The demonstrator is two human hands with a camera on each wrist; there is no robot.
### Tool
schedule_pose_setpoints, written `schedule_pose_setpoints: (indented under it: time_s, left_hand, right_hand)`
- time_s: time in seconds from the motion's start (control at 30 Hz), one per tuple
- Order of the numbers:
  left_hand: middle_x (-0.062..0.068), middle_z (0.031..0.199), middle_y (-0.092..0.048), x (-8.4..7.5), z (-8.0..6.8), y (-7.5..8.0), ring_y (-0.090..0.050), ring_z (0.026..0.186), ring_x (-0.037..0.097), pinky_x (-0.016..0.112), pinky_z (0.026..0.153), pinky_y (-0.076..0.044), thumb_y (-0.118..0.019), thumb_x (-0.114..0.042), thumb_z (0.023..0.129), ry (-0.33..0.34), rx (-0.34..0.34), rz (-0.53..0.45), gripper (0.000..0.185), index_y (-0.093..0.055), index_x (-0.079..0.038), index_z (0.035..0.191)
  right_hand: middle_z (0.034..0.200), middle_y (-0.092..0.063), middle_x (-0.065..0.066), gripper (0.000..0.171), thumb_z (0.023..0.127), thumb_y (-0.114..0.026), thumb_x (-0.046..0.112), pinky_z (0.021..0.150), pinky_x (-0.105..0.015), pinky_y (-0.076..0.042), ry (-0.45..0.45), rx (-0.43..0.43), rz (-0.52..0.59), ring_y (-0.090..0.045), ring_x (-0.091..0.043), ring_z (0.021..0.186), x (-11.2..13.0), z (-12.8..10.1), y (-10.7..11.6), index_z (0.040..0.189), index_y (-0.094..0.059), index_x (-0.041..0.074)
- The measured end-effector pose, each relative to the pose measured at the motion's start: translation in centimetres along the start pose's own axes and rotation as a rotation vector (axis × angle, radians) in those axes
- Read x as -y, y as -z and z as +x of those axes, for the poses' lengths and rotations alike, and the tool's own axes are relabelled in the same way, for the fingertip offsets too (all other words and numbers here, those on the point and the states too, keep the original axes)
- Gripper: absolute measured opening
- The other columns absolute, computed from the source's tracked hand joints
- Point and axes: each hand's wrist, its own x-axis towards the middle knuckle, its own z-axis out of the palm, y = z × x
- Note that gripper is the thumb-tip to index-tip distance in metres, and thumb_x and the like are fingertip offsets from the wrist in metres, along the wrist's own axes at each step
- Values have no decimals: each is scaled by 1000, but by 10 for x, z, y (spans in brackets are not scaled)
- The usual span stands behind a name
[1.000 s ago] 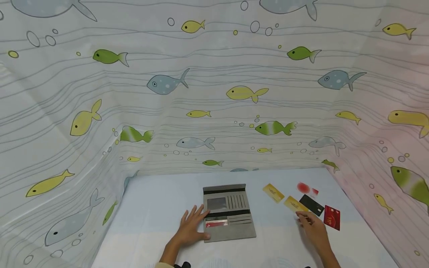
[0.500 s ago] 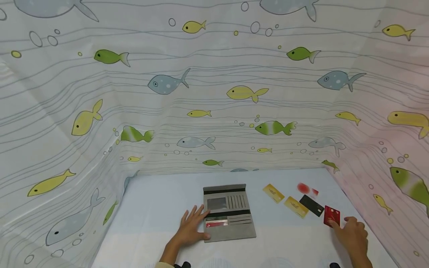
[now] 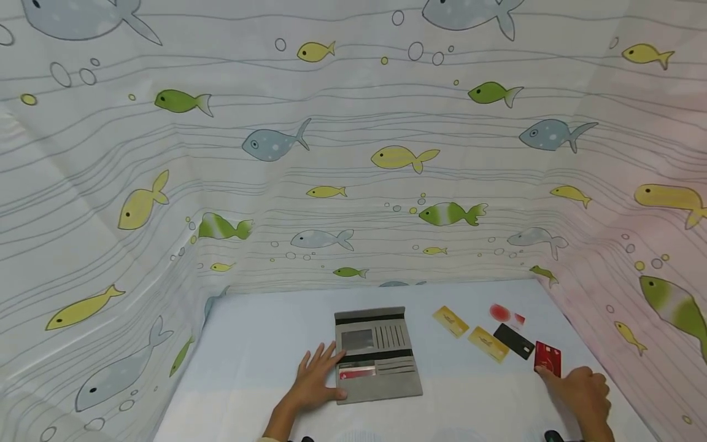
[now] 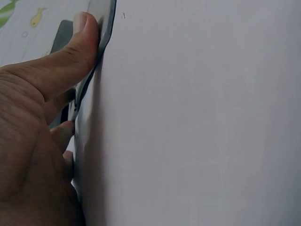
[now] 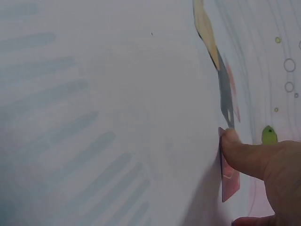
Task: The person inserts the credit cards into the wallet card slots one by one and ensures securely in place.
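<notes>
An open grey wallet (image 3: 381,356) lies flat on the pale cloth, a red-and-white card tucked in one of its lower slots. My left hand (image 3: 320,374) rests flat on the wallet's left edge with fingers spread; in the left wrist view its thumb (image 4: 75,52) presses the wallet's rim (image 4: 106,19). My right hand (image 3: 560,379) sits at the near end of a red card (image 3: 548,357) on the cloth. In the right wrist view its thumb tip (image 5: 231,137) touches the edge of the red card (image 5: 230,181), which lies flat.
Beyond the red card lie a black card (image 3: 513,341), two yellow cards (image 3: 488,344) (image 3: 451,321) and a red-and-white card (image 3: 505,314). Fish-print fabric walls (image 3: 353,184) close off the back and both sides.
My right hand has moved right from the yellow and black cards to the red card and now touches its near edge. The left hand and wallet have stayed put.
</notes>
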Motion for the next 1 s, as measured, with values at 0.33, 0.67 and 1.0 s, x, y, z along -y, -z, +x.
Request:
schedule_pose_setpoints:
  time_s: [0.33, 0.67, 1.0]
  left_hand:
    - [15, 164, -27, -5, -1, 3, -16, 152, 46, 70, 117, -3, -82, -51, 73, 12, -4, 3, 94, -44, -18, 151]
    - [17, 164, -28, -7, -4, 4, -16, 152, 47, 71, 117, -4, -83, -49, 73, 8, -4, -1, 92, -44, -16, 151]
    - [18, 164, -28, -8, -3, 4, -16, 152, 48, 70, 117, -2, -83, -47, 74, 1, -8, -18, 92, -45, -14, 151]
  right_hand:
    - [100, -46, -37, 73, 86, -72, 37, 76, -53, -50, 17, 15, 26, -46, -45, 94, -5, 4, 5, 112, -44, -26]
    - [100, -52, -38, 66, 89, -70, 31, 74, -51, -49, 39, 16, 49, -49, -46, 93, -6, 6, 5, 116, -49, -26]
    - [111, -56, -41, 66, 90, -70, 31, 81, -57, -50, 0, 40, 100, -53, -48, 96, -12, 14, 1, 117, -49, -26]
